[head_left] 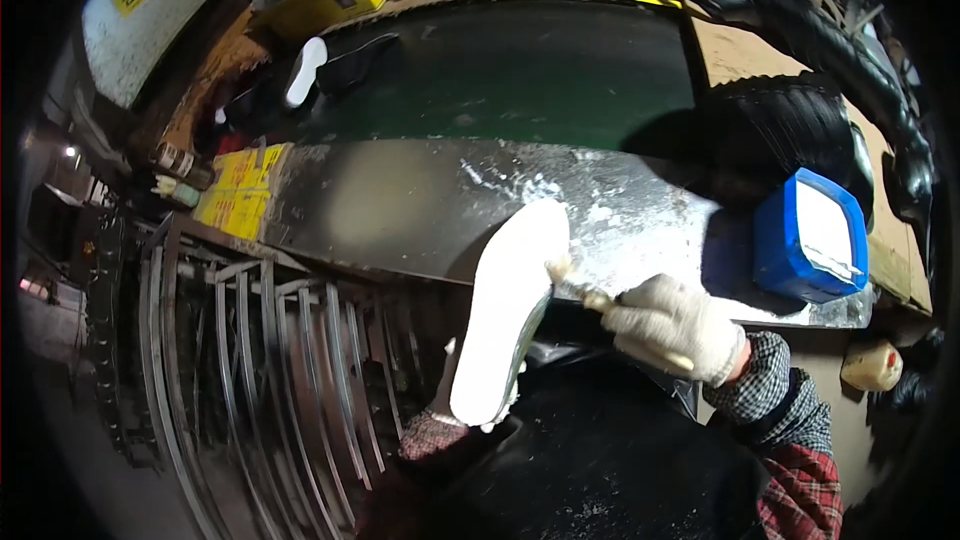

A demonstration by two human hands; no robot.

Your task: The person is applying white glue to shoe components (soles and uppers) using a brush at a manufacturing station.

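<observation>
In the middle, a shoe (pixel 510 310) with a white sole is tilted up, its sole facing me. My left hand (pixel 446 380) grips it from behind near its lower end; most of that hand is hidden by the sole. My right hand (pixel 672 328), in a whitish knit glove, is closed round a small brush (pixel 562 268). The bristles are at the sole's right edge; whether they touch it I cannot tell. Right of the hand, a blue tub (pixel 788 240) holds white material and stands on a metal ledge (pixel 385 210) smeared with white.
Beyond the ledge runs a dark green belt (pixel 520 70), with another white-soled shoe (pixel 305 72) at its far left. Metal rack bars (pixel 270 360) stand at the lower left. A yellow bin (pixel 325 5) sits at the back. Black ribbed material (pixel 785 125) lies behind the tub.
</observation>
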